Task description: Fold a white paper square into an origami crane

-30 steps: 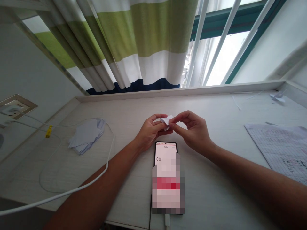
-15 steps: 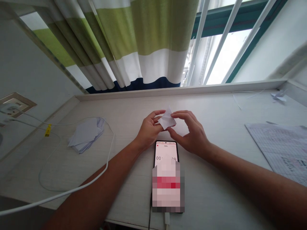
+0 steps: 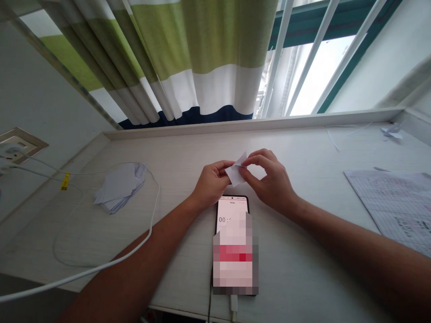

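Between my two hands is a small folded piece of white paper (image 3: 237, 175), held up just above the table beyond the phone. My left hand (image 3: 211, 181) grips its left side, with the thumb toward me and the fingers partly behind the paper. On the right side, my right hand (image 3: 271, 177) pinches the paper between thumb and forefinger, its other fingers curled. A phone (image 3: 232, 211) lies face up just below my hands, its screen lit and partly blurred out, a cable plugged into its near end.
A stack of white paper sheets (image 3: 119, 186) lies left, with a white cable (image 3: 157, 197) looping around it. Written sheets (image 3: 393, 206) lie at right. Crumpled paper scraps (image 3: 392, 131) sit in the far right corner. A wall socket (image 3: 22, 146) holds plugs at left.
My right thumb and forefinger have come together on the paper, where they were spread apart at its edge. The paper has turned and tilted slightly to the right.
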A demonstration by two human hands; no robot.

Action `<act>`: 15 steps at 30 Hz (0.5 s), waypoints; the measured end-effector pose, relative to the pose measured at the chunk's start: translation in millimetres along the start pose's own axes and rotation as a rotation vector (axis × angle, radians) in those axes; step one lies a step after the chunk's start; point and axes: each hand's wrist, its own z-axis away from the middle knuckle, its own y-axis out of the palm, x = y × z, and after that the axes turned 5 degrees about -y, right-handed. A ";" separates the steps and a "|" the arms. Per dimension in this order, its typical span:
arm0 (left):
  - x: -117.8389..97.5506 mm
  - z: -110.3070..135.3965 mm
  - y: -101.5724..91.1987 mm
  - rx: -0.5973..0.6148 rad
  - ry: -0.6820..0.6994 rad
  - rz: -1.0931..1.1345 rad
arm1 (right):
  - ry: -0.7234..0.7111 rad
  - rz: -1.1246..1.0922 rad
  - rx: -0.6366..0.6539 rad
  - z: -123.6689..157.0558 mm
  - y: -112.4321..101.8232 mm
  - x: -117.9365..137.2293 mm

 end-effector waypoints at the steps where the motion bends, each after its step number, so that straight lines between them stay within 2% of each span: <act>1: 0.3 0.2 -0.2 0.008 -0.003 -0.012 | -0.008 -0.008 0.002 0.1 -0.2 0.6; 7: 0.5 1.1 -0.8 0.035 -0.002 -0.040 | -0.046 -0.014 0.010 1.3 -1.4 2.0; 15: -12.4 4.1 3.7 0.019 -0.055 0.020 | -0.248 0.054 0.076 1.5 -3.0 -0.9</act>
